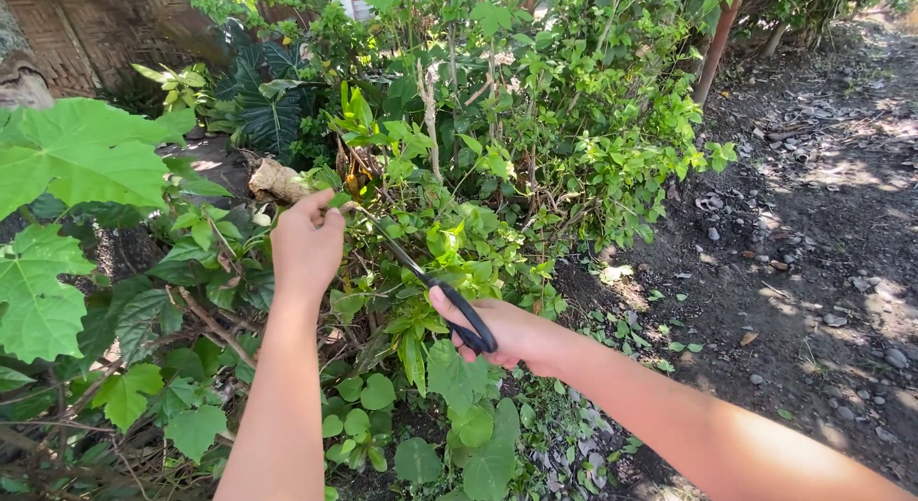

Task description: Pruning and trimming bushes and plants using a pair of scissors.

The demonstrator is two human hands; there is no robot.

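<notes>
Bright sun, dappled shade on soil, sharp focus

Count: 2 hands, left hand [306, 245] and right hand [505, 333]. 1 pair of scissors [426, 276]. 1 reddish pole [717, 44] far right. 1 woven fence [91, 28] far left.

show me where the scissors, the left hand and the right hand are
scissors [466, 316]: head view, on the black handle loop.
left hand [306, 245]: head view, on the back of the hand, fingers pinching a twig.
right hand [512, 334]: head view, on the palm side, behind the handle.
</notes>
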